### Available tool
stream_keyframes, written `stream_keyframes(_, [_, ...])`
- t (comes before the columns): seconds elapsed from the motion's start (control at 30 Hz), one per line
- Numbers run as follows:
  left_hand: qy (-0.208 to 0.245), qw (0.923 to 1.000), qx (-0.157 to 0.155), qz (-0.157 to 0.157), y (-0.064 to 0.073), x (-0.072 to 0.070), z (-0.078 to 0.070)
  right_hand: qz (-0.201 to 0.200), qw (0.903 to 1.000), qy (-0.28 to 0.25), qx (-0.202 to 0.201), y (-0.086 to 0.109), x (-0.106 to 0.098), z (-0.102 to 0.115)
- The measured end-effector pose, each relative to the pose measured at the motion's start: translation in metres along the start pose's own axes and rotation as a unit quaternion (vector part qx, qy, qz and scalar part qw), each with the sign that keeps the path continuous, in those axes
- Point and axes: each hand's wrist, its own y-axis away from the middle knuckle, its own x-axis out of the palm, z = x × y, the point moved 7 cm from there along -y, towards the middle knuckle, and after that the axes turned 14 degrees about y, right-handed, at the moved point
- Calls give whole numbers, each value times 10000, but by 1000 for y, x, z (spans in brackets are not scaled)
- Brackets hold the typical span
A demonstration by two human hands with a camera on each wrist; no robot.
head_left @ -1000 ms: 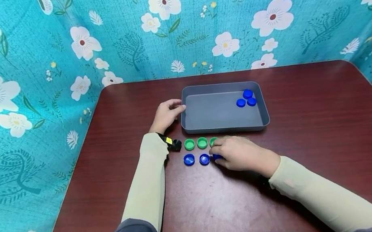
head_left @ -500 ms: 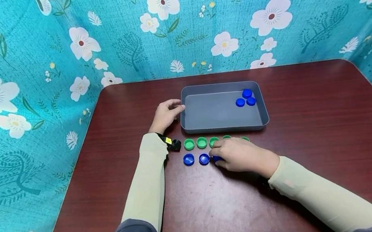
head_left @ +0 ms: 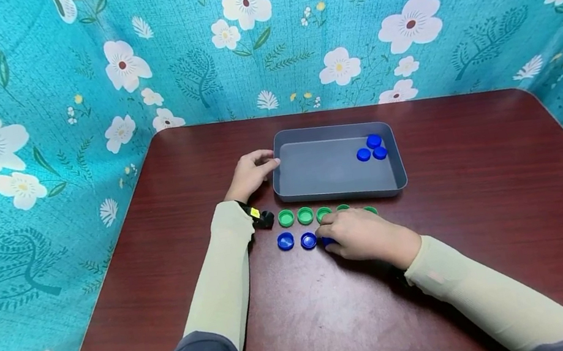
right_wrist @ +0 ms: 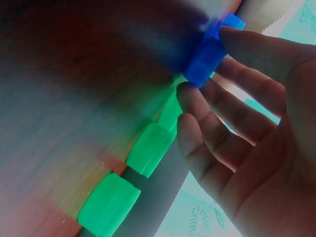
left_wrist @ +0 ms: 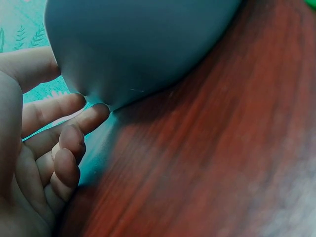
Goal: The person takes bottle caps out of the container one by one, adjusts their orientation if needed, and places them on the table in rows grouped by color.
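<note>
My left hand [head_left: 250, 176] holds the left end of the grey tray [head_left: 330, 197]. In the left wrist view, fingertips touch the outside of its wall, and one digit passes behind its edge. My right hand [head_left: 361, 233] pinches a blue bottle cap [right_wrist: 205, 61] between thumb and fingers, low over the table in front of the tray. Left of that hand lie two more blue caps, one at the row's end [head_left: 286, 241] and one beside the fingers [head_left: 308, 240]. Behind them runs a row of green caps [head_left: 305, 215], partly hidden by the right hand.
Three blue caps [head_left: 374, 141] lie together in the tray's right end. Everything stands on a dark red wooden table [head_left: 481, 167]. A floral turquoise curtain [head_left: 291, 31] hangs behind and beside it. A black wrist camera [head_left: 265, 220] sits close to the leftmost green cap.
The right hand has shifted very slightly, uncovering more of the green caps behind it, and keeps its fingers at the blue cap. The left hand and tray stay still.
</note>
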Motion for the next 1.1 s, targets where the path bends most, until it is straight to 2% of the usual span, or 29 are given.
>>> stream_keyframes(0.43, [59, 10000, -17, -38, 0, -2, 2, -145, 9998, -98, 28, 2, -1, -5])
stream_keyframes(0.9, [32, 10000, 74, -3, -2, 0, 1, -527, 9979, -139, 343, 6, -18, -21])
stream_keyframes(1.1, [-7, 10000, 78, -20, -2, -1, 1, -394, 9976, -225, 531, 7, -19, -28])
